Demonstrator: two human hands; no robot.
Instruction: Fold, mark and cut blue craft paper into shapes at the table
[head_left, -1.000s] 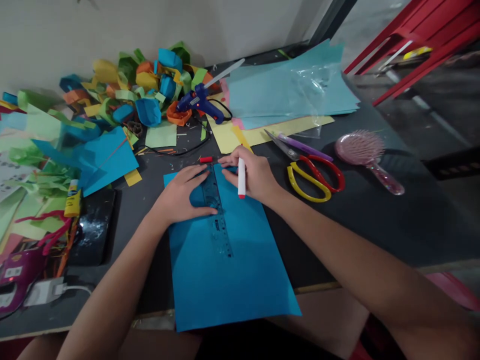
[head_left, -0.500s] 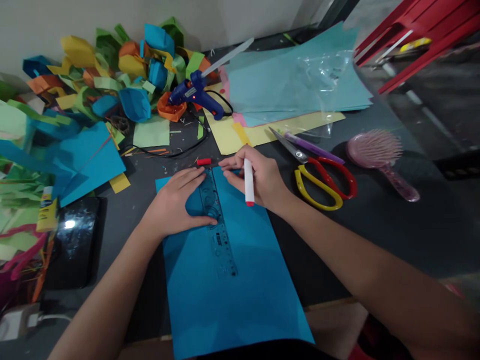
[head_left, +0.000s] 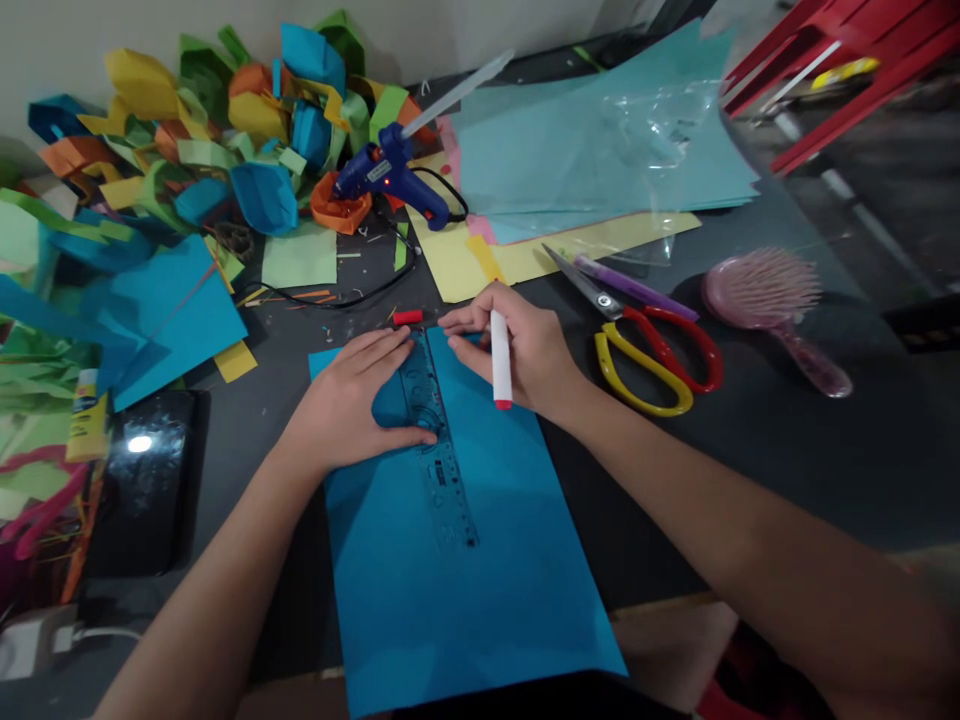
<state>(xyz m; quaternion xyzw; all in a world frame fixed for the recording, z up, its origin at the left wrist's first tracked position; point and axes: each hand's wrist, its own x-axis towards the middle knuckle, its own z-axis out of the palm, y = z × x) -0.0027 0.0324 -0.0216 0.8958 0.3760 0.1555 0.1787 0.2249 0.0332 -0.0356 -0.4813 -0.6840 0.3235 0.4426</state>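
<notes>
A blue paper sheet [head_left: 457, 590] lies in front of me on the dark table [head_left: 787, 460]. A clear ruler [head_left: 444, 470] runs lengthwise down the sheet. My left hand [head_left: 352, 405] lies flat with fingers spread, pressing the ruler's upper part onto the paper. My right hand [head_left: 521, 345] is closed around a white marker [head_left: 499, 360] with a red end, its fingertips touching the sheet's far edge beside the ruler. A small red marker cap [head_left: 408, 317] lies on the table just beyond the sheet.
Red-and-yellow scissors [head_left: 645, 340] and a purple pen [head_left: 634, 288] lie right of my hand, a pink hairbrush [head_left: 772, 300] farther right. A blue glue gun [head_left: 394, 175], coloured paper scraps [head_left: 187, 150], light blue sheets [head_left: 600, 150], a glue stick [head_left: 86, 415] and a black phone [head_left: 142, 480] surround.
Both hands hold nearly the same pose on the ruler and sheet. The view has shifted slightly, so the table's objects sit a little differently in the picture.
</notes>
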